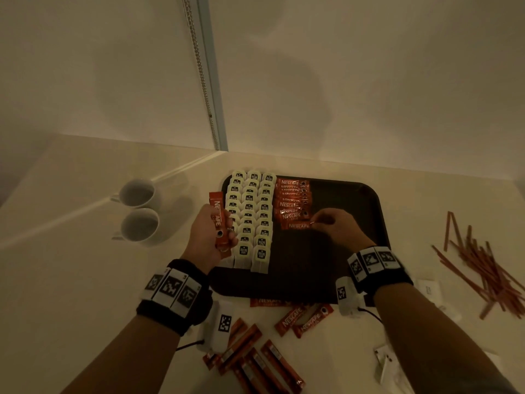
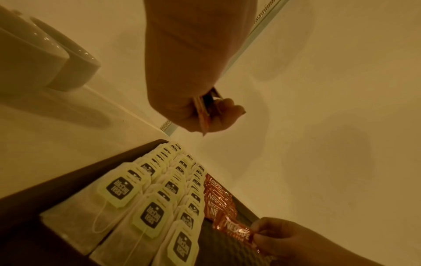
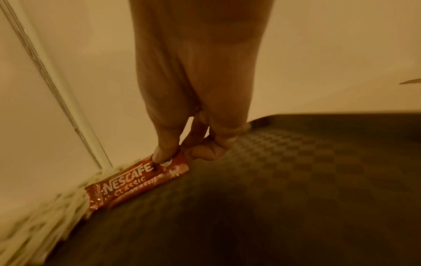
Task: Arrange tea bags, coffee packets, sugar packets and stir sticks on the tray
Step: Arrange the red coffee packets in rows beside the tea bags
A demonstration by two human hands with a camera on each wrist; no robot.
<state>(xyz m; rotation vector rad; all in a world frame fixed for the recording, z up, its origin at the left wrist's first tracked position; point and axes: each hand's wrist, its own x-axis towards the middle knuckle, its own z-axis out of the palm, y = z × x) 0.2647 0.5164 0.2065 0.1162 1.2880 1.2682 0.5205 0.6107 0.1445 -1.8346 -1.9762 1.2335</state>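
Note:
A dark tray (image 1: 355, 194) holds three columns of white tea bags (image 1: 250, 211) on its left and a stacked row of red Nescafe coffee packets (image 1: 292, 200) beside them. My right hand (image 1: 332, 226) pinches the right end of the nearest coffee packet (image 1: 297, 225), which lies on the tray at the front of that row; the same coffee packet (image 3: 136, 180) shows in the right wrist view. My left hand (image 1: 210, 234) hovers over the tea bags and grips a few upright coffee packets (image 1: 218, 220).
Two white mugs (image 1: 139, 211) stand left of the tray. Loose coffee packets (image 1: 255, 356) lie on the counter in front of the tray. Several brown stir sticks (image 1: 483, 268) are piled at the right, with white sugar packets (image 1: 430, 288) near them.

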